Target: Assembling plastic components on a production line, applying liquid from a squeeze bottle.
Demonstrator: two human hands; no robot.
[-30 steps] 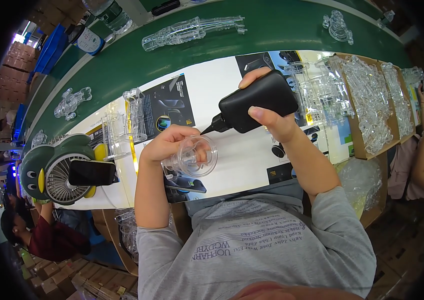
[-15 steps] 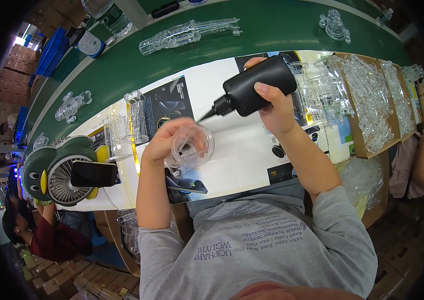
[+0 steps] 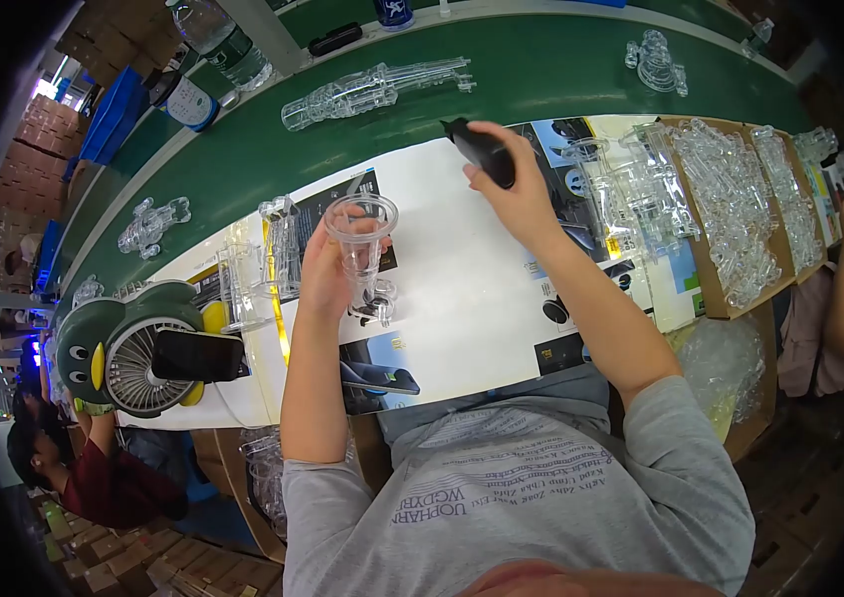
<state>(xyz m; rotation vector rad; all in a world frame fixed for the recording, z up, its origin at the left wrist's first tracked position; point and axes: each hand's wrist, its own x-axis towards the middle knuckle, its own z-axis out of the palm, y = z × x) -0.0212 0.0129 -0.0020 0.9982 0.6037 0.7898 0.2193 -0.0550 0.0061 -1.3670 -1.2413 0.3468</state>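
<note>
My left hand [image 3: 323,274] is closed around a clear plastic piece shaped like a flanged cup [image 3: 362,242], its wide round rim uppermost. A smaller clear fitting sticks out at the piece's lower end. In my right hand [image 3: 520,189], farther away and to the right, is a black squeeze bottle [image 3: 485,155]. It appears tilted and foreshortened, and its thin nozzle cannot be made out. Bottle and clear piece are well apart, over a white printed sheet [image 3: 452,298] on the bench.
More clear parts [image 3: 243,284] stand at left, others [image 3: 631,184] at right beside a filled cardboard tray [image 3: 698,214]. Clear assemblies [image 3: 377,95] lie on the green bench [image 3: 531,75]. A green fan [image 3: 133,363] with a phone [image 3: 198,355] stands left. Co-workers sit either side.
The bottle has moved away from the clear piece, up and away from me, and its nozzle no longer points at my left hand. The clear piece has turned rim-up.
</note>
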